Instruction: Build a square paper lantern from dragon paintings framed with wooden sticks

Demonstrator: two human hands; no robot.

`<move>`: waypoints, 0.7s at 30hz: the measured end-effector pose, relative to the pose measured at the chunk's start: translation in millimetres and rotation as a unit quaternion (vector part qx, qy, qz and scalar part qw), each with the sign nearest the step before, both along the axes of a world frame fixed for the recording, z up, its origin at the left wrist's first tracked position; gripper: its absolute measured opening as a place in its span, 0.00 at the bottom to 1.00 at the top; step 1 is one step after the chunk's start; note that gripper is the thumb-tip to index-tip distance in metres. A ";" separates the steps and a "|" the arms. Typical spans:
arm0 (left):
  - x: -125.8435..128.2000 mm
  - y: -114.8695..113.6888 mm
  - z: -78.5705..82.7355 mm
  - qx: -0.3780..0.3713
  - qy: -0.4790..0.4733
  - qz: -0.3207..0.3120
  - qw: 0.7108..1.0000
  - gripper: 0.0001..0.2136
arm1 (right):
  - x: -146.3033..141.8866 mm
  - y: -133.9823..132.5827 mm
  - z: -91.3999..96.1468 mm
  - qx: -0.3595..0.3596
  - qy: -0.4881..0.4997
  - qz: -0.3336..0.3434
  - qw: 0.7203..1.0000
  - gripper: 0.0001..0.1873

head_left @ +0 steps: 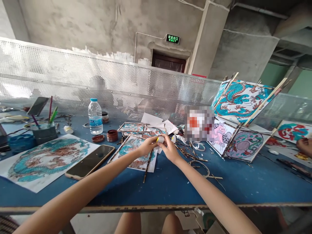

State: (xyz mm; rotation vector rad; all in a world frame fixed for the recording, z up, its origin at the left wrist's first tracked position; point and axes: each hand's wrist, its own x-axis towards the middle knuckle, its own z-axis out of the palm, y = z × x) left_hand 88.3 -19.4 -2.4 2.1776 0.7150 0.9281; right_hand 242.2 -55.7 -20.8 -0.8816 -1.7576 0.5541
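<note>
My left hand [147, 145] and my right hand [168, 148] meet above the middle of the blue table [170, 185]. Both are closed on a small white and yellow object [160, 139], possibly a glue stick, pinched between their fingertips. Under the hands lies a dragon painting on a stick frame [133, 152], with a thin stick [147, 167] leaning across it. A dark phone [90, 161] rests face up to the left of my left forearm.
A large dragon painting [44, 162], a brush jar [44, 131], a water bottle [95, 117] and small paint pots [112, 135] sit at the left. A framed dragon lantern [241, 120] stands at the right, beside another person's hand [304, 146]. A perforated metal screen [122, 87] backs the table.
</note>
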 end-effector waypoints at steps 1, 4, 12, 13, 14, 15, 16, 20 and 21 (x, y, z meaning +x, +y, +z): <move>0.1 4.0 -1.8 0.000 0.003 0.003 1.000 0.16 | 0.3 4.1 -1.6 0.000 -0.008 -0.003 1.000 0.17; 1.2 16.8 -7.9 -0.001 0.006 0.003 1.000 0.16 | 1.7 16.2 -5.5 -0.006 -0.034 -0.014 0.999 0.17; 11.0 44.9 -11.0 0.010 -0.003 0.002 1.000 0.15 | 8.7 42.8 -4.6 0.001 -0.044 -0.027 0.999 0.18; 11.6 47.4 -10.8 0.010 -0.002 0.002 1.000 0.15 | 9.0 45.4 -4.6 0.000 -0.047 -0.030 0.998 0.18; 12.0 50.0 -10.8 0.009 -0.001 0.002 1.000 0.16 | 9.1 47.8 -4.7 0.000 -0.049 -0.033 0.998 0.18; 12.3 52.8 -10.9 0.008 0.000 0.002 1.000 0.16 | 9.1 50.0 -4.7 -0.001 -0.051 -0.039 0.998 0.18; 12.5 55.6 -11.1 0.007 0.001 0.002 1.000 0.16 | 9.0 52.1 -4.6 -0.001 -0.053 -0.044 0.998 0.17; 13.5 66.2 -11.6 0.009 -0.002 0.012 1.000 0.17 | 8.3 59.3 -2.0 -0.009 -0.058 -0.061 0.996 0.18; 13.8 68.1 -11.6 0.009 -0.003 0.014 1.000 0.17 | 8.3 60.7 -0.9 -0.010 -0.059 -0.061 0.996 0.19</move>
